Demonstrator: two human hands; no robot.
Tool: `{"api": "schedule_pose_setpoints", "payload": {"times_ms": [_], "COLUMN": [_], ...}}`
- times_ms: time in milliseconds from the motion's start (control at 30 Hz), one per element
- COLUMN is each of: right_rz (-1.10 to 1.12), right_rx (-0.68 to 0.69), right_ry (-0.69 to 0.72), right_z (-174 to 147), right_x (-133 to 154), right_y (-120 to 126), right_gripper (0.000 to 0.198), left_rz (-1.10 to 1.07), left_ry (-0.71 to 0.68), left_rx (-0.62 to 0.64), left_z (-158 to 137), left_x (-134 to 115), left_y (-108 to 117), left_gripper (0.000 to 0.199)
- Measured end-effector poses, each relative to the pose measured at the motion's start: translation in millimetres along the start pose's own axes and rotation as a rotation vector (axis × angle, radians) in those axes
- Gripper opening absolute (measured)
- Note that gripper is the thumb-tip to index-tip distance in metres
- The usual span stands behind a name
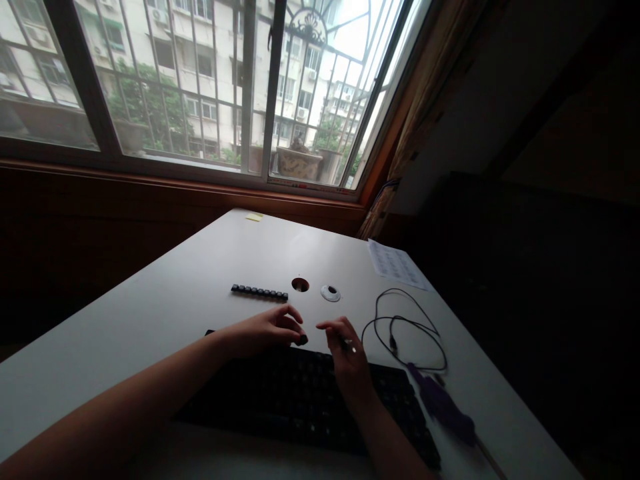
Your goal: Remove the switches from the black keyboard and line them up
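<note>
A black keyboard lies on the white desk beneath both of my forearms. My left hand is above its far edge, with a small black keycap pinched at the fingertips. Just to the right, my right hand hovers over the keyboard, fingers curled and the index finger pointing left. Something thin and dark with a bright glint shows in its grip, too small to make out. Beyond the left hand, several black keycaps stand in a straight row.
A round hole opens in the white desk, beside its loose ring cover. At right lie a looped black cable, a purple object with a thin handle, and a printed sheet. A yellow note sits near the window.
</note>
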State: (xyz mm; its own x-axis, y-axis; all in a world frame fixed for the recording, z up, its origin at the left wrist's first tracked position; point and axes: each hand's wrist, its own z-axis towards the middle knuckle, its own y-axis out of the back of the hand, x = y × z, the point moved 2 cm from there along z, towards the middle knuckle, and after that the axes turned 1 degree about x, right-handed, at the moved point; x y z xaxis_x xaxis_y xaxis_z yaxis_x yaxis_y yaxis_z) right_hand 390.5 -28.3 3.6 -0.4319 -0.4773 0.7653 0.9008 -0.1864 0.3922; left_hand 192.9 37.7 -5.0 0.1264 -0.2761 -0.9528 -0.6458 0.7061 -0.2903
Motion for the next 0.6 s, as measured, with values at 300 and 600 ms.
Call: {"api": "schedule_pose_setpoints", "payload": {"times_ms": [300,600], "right_rz": [-0.134,-0.153], "right_rx": [0.154,0.192], "right_ry": [0.097,0.096], "right_z": [-2.2,-1.9], "right_x": [-2.6,-5.5], "right_y": [-7.3,-8.2], "right_gripper": [0.021,0.017], "left_rz": [-0.069,-0.066], "left_ry": [-0.020,-0.006], "left_rx": [0.003,0.008], "left_z": [0.5,1.8], "left_x": [1.7,4.5], "left_y": [1.1,2.6], "left_gripper": [0.037,0.038]}}
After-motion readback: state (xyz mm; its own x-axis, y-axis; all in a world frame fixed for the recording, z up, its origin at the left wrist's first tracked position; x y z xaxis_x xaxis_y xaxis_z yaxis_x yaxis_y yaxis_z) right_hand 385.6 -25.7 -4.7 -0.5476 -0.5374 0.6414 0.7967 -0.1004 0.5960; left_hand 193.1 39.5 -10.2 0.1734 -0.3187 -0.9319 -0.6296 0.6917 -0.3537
